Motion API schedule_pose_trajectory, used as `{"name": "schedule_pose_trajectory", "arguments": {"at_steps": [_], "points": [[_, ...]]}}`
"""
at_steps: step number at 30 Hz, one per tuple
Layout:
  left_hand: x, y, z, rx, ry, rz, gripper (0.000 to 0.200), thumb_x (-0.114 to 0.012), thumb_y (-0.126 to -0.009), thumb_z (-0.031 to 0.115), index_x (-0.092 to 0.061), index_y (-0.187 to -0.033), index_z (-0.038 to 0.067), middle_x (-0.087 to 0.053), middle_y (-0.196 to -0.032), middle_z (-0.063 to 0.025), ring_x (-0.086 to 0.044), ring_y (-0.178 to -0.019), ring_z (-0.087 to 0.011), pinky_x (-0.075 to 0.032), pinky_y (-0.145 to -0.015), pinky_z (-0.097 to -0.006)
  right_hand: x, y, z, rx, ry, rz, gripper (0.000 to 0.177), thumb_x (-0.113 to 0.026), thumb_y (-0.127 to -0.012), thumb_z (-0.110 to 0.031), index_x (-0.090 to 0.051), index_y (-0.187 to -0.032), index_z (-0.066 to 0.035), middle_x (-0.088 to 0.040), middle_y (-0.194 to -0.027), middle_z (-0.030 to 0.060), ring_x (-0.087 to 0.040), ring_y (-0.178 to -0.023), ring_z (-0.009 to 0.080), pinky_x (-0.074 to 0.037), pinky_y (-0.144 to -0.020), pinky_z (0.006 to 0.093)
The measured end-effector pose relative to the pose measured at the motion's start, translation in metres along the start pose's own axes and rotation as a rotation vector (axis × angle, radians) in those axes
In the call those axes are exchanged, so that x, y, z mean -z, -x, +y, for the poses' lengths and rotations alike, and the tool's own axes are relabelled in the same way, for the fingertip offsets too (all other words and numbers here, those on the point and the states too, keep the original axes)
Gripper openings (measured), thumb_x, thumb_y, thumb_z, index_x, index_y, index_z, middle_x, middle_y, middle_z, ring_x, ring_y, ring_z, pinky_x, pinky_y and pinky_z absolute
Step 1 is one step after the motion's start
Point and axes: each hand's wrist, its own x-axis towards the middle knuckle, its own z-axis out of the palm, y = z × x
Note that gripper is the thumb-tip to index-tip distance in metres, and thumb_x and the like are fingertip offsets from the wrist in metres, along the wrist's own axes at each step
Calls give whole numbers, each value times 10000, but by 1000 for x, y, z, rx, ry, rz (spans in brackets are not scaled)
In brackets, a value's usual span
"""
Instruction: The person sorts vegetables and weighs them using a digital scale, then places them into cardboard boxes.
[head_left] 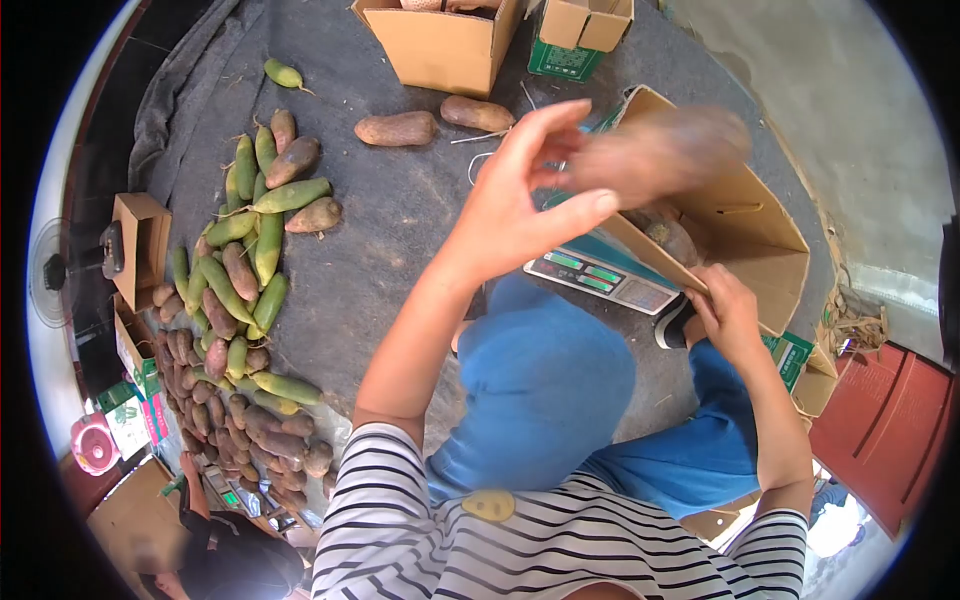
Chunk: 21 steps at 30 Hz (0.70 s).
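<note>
My left hand [525, 195] is raised beside the open cardboard box [755, 220], with thumb and index finger spread wide. Just past its fingers is a brownish-red, radish-like root [675, 150], smeared by motion over the box while the hand looks sharp. My right hand [728, 308] grips the near edge of the box, its fingers closed on the cardboard wall. Inside the box another root [672, 238] is partly visible. A digital scale [600, 280] with lit green displays shows at the box's near side; the box hides the rest.
Two more reddish roots [397, 128] lie on the dark ground sheet. At left is a pile of green radishes [290, 195] and reddish roots [275, 440]. Other boxes [440, 45] stand at the top. A co-worker [235, 550] is at lower left.
</note>
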Motion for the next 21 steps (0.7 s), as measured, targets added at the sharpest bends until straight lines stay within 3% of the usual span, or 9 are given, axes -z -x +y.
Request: {"name": "schedule_pose_trajectory", "arguments": {"at_steps": [2, 4, 6, 8, 10, 14, 19, 21], "points": [[0, -10, 1, 8, -35, 120, 609, -740, -791, 291, -481, -1262, 5, -544, -1181, -125, -547, -1085, -199, -467, -893, -333, 2, 0, 0, 10, 2, 10, 202, -627, -831, -133, -597, -1028, -98, -591, -880, 105, -600, -819, 318, -479, -688, 399], [17, -10, -38, 82, -94, 267, 516, -709, -819, 265, -513, -1219, 4, -557, -1160, -112, -534, -1086, -165, -448, -896, -303, 0, 1, 0, 6, -3, 9, 202, -625, -832, -133, -595, -1029, -96, -589, -878, 109, -599, -820, 320, -479, -689, 401], [41, 14, -74, 223, -566, 265, 423, -684, -829, 246, -557, -1144, -6, -569, -1166, -139, -556, -1078, -213, -457, -893, -322, 0, 1, 1, 0, 0, -3, 202, -623, -833, -134, -593, -1029, -94, -586, -874, 114, -599, -819, 322, -478, -689, 402], [72, 52, -121, 232, -920, 181, 428, -685, -807, 240, -568, -1134, -12, -550, -1211, -186, -543, -1113, -298, -445, -929, -381, -2, 3, 2, 11, 14, 17, 202, -623, -834, -133, -591, -1029, -91, -583, -870, 116, -598, -819, 324, -476, -686, 403], [107, 85, -150, 388, -1198, 144, 485, -692, -781, 255, -552, -1169, 0, -502, -1284, -211, -478, -1192, -358, -410, -981, -427, -3, 1, 3, 14, 18, 23, 202, -624, -835, -130, -590, -1029, -88, -581, -866, 118, -597, -816, 325, -473, -683, 404], [192, 111, -178, 725, -1619, 225, 696, -704, -760, 305, -408, -1339, 56, -334, -1452, -180, -357, -1314, -332, -361, -1037, -472, -2, -1, -2, -13, -1, 0, 198, -628, -835, -120, -586, -1023, -74, -575, -849, 123, -591, -804, 329, -463, -677, 406], [266, 117, -183, 998, -1669, 66, 776, -711, -742, 279, -319, -1384, 88, -248, -1498, -127, -308, -1347, -301, -371, -1003, -514, -2, -5, -1, -21, 17, 5, 183, -627, -835, -112, -588, -1008, -65, -575, -840, 127, -592, -800, 329, -460, -671, 400], [278, 123, -184, 1027, -1659, -6, 720, -703, -746, 285, -361, -1346, 82, -290, -1480, -149, -373, -1311, -314, -395, -986, -501, -1, -7, -5, -39, 3, 3, 180, -625, -835, -105, -592, -1007, -61, -573, -840, 130, -591, -797, 330, -460, -673, 396]]}}
